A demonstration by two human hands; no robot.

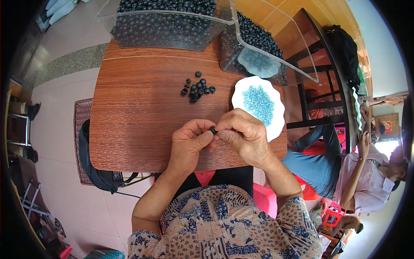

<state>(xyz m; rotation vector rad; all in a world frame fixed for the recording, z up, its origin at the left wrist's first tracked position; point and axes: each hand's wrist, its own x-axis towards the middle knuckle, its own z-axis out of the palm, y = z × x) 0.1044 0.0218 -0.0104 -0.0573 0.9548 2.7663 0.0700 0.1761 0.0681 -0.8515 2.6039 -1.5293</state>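
As both forearms [157,194] angle inward, the hands [186,141] [248,139] (fingertips close together) pinch one black bead [213,130].

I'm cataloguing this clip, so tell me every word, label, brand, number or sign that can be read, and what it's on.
No text is readable.
Small dark piece, held by the left hand and right hand: no lettering shows.
White plate, clear bins: no lettering shows.
Red square on tan panel, far right: markings too small and blurred to read.
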